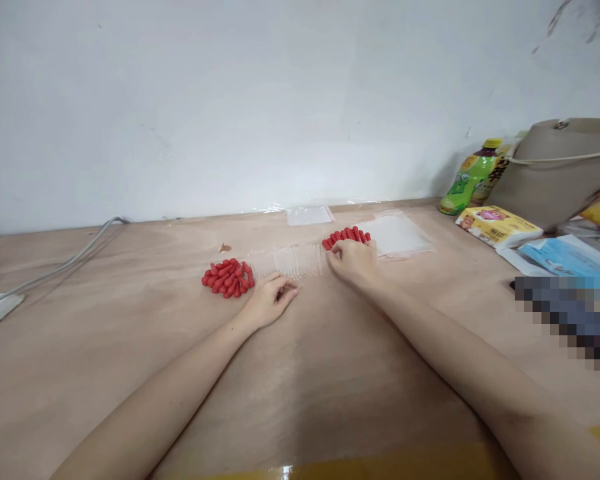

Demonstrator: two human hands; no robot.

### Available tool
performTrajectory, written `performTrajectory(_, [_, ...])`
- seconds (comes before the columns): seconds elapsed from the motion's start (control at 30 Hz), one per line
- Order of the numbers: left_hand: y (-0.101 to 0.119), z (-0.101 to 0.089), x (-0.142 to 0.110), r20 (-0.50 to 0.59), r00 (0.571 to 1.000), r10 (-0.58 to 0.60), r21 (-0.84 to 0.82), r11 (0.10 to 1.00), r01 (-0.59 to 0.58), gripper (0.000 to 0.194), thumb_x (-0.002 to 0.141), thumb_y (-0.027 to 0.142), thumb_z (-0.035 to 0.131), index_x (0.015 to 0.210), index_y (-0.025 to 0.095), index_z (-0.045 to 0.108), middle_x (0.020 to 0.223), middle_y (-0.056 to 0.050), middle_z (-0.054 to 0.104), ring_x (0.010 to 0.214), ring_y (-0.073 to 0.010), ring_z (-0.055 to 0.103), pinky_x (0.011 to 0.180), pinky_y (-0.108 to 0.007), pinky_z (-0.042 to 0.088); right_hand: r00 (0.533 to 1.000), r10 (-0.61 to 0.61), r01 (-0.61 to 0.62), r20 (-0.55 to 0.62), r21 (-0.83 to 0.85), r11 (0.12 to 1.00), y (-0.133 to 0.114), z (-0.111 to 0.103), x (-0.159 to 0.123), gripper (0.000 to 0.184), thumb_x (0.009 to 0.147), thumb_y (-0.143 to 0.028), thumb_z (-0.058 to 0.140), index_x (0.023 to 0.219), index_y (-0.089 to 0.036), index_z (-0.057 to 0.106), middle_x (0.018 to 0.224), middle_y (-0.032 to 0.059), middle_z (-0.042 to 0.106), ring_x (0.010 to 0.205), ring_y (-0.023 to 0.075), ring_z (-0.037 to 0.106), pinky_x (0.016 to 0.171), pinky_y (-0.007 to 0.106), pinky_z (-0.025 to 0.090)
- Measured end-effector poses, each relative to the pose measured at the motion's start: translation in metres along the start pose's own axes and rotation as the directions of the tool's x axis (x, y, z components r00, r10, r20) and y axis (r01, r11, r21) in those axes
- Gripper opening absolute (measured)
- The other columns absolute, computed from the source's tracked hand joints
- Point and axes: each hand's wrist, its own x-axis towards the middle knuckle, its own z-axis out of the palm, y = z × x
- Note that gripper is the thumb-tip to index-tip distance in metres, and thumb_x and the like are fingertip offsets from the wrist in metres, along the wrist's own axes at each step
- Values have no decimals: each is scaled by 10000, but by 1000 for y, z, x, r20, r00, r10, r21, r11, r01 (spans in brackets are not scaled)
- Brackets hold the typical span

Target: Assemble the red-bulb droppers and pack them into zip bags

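Observation:
My left hand (271,300) rests on the table with its fingers curled and the thumb near the fingertips; anything in the pinch is too small to make out. Just left of it lies a loose heap of small red bulb-shaped pieces (226,279). Beyond its knuckles, a row of thin clear tubes (300,259) lies side by side. My right hand (353,261) bends its fingers down at the near edge of a second group of red pieces (347,235), laid more neatly. Its fingertips are partly hidden, so what they grip does not show.
White sheets (400,235) lie beyond my right hand, and a smaller white packet (309,215) near the wall. Rightward stand a green bottle (467,180), a yellow box (500,227), a blue packet (565,255) and a grey bag (550,173). A cable (80,257) runs along the left.

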Motion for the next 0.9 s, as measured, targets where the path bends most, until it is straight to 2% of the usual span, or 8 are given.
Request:
performTrajectory(0.1, [-1, -4, 0, -44, 999, 20, 80, 997, -16, 171, 849, 249, 463, 856, 156, 606, 806, -42, 572, 716, -139, 532, 673, -264, 437, 996, 26, -20, 86, -77, 997, -18, 7, 6, 250, 782, -314, 425, 727, -171, 621, 737, 73, 647, 697, 199, 557, 751, 383, 206])
performTrajectory(0.17, [-4, -13, 1, -131, 991, 2, 225, 974, 28, 206, 862, 260, 430, 833, 162, 608, 820, -54, 570, 801, -175, 522, 753, -308, 419, 985, 77, -59, 154, -123, 991, -26, 12, 12, 217, 761, -271, 448, 715, -153, 624, 722, 93, 646, 677, 211, 570, 741, 392, 216])
performTrajectory(0.3, [-16, -38, 5, -293, 946, -136, 521, 807, 278, 227, 789, 374, 513, 773, 171, 613, 855, -92, 548, 905, -266, 484, 795, -393, 382, 962, 129, -94, 239, -150, 984, -33, 18, 20, 194, 749, -190, 457, 675, -139, 629, 736, 128, 650, 687, 229, 589, 735, 406, 224])
performTrajectory(0.43, [-23, -54, 6, -267, 930, -255, 632, 682, 368, 346, 682, 522, 576, 659, 177, 595, 913, -132, 522, 972, -324, 458, 784, -438, 368, 961, 124, -90, 246, -145, 985, -35, 17, 17, 187, 742, -166, 457, 676, -135, 629, 725, 129, 653, 685, 224, 588, 724, 393, 235])
performTrajectory(0.53, [-24, -59, 4, -159, 937, -311, 647, 684, 337, 379, 665, 563, 569, 645, 185, 589, 901, -136, 524, 1002, -333, 446, 790, -451, 364, 977, 97, -70, 189, -143, 987, -32, 11, 7, 230, 780, -217, 417, 757, -112, 620, 780, 150, 651, 711, 237, 581, 711, 386, 237])
performTrajectory(0.67, [-22, -63, 4, -53, 921, -387, 649, 687, 326, 293, 647, 479, 624, 691, 190, 606, 929, -137, 542, 993, -332, 455, 794, -452, 374, 1000, -26, 26, 4, -106, 994, -14, 3, -14, 249, 813, -259, 373, 783, -117, 576, 809, 123, 644, 724, 223, 560, 723, 374, 222])
performTrajectory(0.8, [-18, -66, 6, -49, 917, -396, 653, 682, 330, 203, 701, 386, 585, 661, 191, 623, 898, -124, 569, 997, -324, 462, 798, -444, 388, 984, -138, 133, -114, -56, 990, 10, 0, -34, 223, 826, -283, 374, 749, -149, 535, 772, 70, 635, 728, 194, 539, 722, 347, 206])
performTrajectory(0.9, [-14, -67, 7, -49, 908, -417, 643, 682, 348, 232, 767, 316, 502, 628, 174, 621, 799, -115, 580, 902, -293, 513, 760, -413, 413, 976, -137, 134, -172, -27, 991, 21, -3, -42, 203, 829, -291, 380, 746, -161, 512, 769, 58, 633, 717, 183, 532, 717, 336, 201])
